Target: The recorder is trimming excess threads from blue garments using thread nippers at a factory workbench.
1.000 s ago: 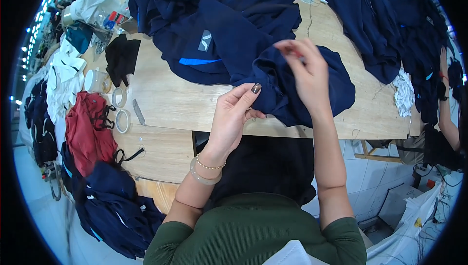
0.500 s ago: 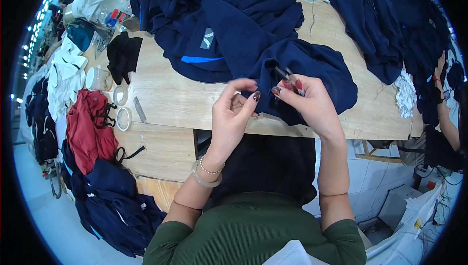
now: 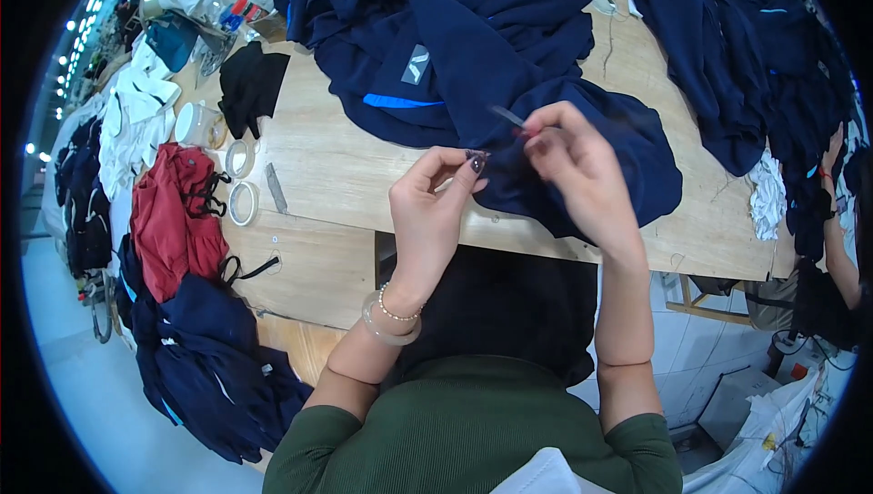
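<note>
Compared with half a second ago, the right hand (image 3: 587,171) and the slim metal-tipped tool (image 3: 509,118) in it point upward, clear of the fold where the tip was dipping, and that part of the navy garment (image 3: 627,144) lies flatter. On the left hand (image 3: 427,208), thumb and forefinger are now pressed together rather than apart; I cannot tell whether they pinch a thread or nothing. The whole view is also shifted a little.

The garment is on the near side of the counter (image 3: 318,153), right of the left hand and beneath the right, whose fingers curl around the tool, blurred by motion. If the tip comes down among loose folds, it could nick the fabric, since no finger seems to hold the cloth taut. The left fingertips are near the tip, so a hasty stroke could catch them. Cloth bunched at the near edge could slip off if tugged, and because it runs up against the navy heap (image 3: 491,30) on the far side, a pull might drag that along.

Farther left, a black cloth (image 3: 253,89) and a red garment (image 3: 173,217) lie well apart from the hands.
</note>
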A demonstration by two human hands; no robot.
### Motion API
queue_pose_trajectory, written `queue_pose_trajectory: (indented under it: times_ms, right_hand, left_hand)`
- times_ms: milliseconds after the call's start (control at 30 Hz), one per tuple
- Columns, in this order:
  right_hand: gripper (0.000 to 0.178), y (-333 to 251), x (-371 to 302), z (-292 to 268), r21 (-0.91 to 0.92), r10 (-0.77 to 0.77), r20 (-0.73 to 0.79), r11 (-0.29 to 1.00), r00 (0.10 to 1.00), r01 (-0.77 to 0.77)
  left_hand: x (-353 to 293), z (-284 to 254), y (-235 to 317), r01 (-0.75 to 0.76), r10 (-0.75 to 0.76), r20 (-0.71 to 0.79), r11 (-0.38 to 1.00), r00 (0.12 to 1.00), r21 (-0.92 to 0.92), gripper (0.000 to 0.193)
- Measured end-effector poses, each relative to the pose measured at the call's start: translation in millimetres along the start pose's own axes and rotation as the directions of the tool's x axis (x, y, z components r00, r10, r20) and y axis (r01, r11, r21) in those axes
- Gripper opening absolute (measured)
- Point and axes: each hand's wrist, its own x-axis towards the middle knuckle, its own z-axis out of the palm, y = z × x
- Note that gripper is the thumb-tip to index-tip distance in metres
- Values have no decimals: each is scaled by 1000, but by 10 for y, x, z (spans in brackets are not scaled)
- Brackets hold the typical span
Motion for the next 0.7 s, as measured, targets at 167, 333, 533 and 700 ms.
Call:
queue_pose_trajectory:
  times_ms: [167,333,533,700]
  right_hand:
    - [19,-42,-45,-284,-179,-33,-30,983,999,27]
    - [25,-284,-32,-327,-602,-135,36,788,990,129]
    - [21,-494,-6,-218,-796,-200,146,558,969,236]
    - [20,-531,-22,-190,-841,-158,159,495,975,218]
  left_hand:
    - [11,-49,32,49,-43,39,986,998,-158,12]
    - [-9,-28,47,-17,23,62,994,998,-108,13]
    - [-11,17,33,-89,87,80,996,993,23,12]
    - [-9,63,78,-114,106,109,991,988,69,13]
